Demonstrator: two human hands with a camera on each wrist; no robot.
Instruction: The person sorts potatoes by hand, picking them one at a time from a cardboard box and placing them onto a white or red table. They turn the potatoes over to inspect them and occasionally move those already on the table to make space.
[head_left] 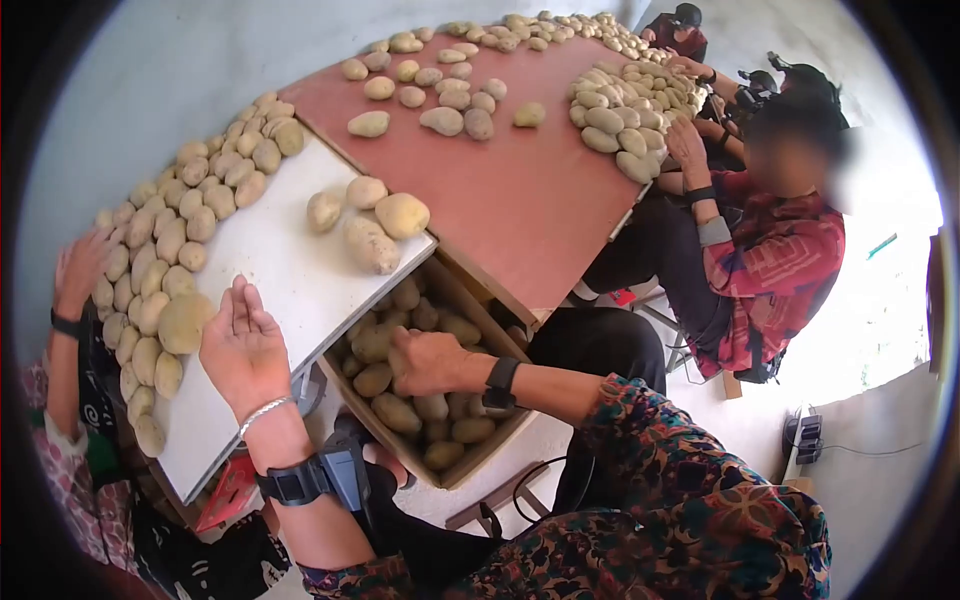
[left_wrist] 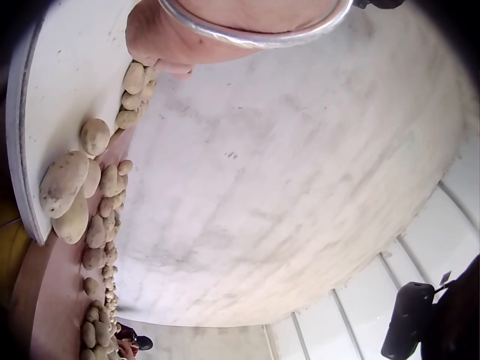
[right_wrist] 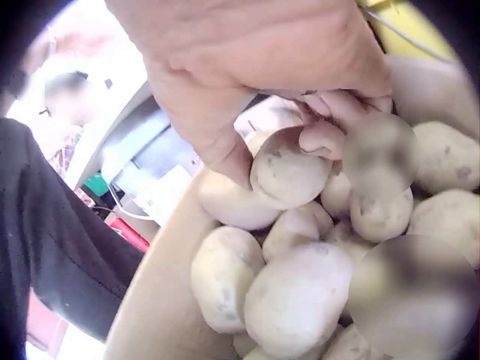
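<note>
My right hand (head_left: pixel 430 362) reaches into a cardboard box (head_left: pixel 535 415) of potatoes. In the right wrist view, its thumb and curled fingers grip one potato (right_wrist: pixel 291 178) above several others. Over the white tabletop (head_left: pixel 270 250), my left hand (head_left: pixel 245 350) is held palm up with fingers extended and nothing in it. A large potato (head_left: pixel 186 323) lies just beside that hand, at the edge of a band of potatoes (head_left: pixel 172 238). Beyond its fingertips, a small group of potatoes (head_left: pixel 372 245) sits near the table's corner. The left wrist view shows only part of the left hand (left_wrist: pixel 180 37).
A red-brown table (head_left: pixel 480 190) adjoins the white one, with scattered potatoes (head_left: pixel 442 121) and a large heap (head_left: pixel 630 110). Another person (head_left: pixel 770 250) sits at its right side. At far left, someone else's hand (head_left: pixel 82 268) touches the potato band. A wall (left_wrist: pixel 285 172) stands behind.
</note>
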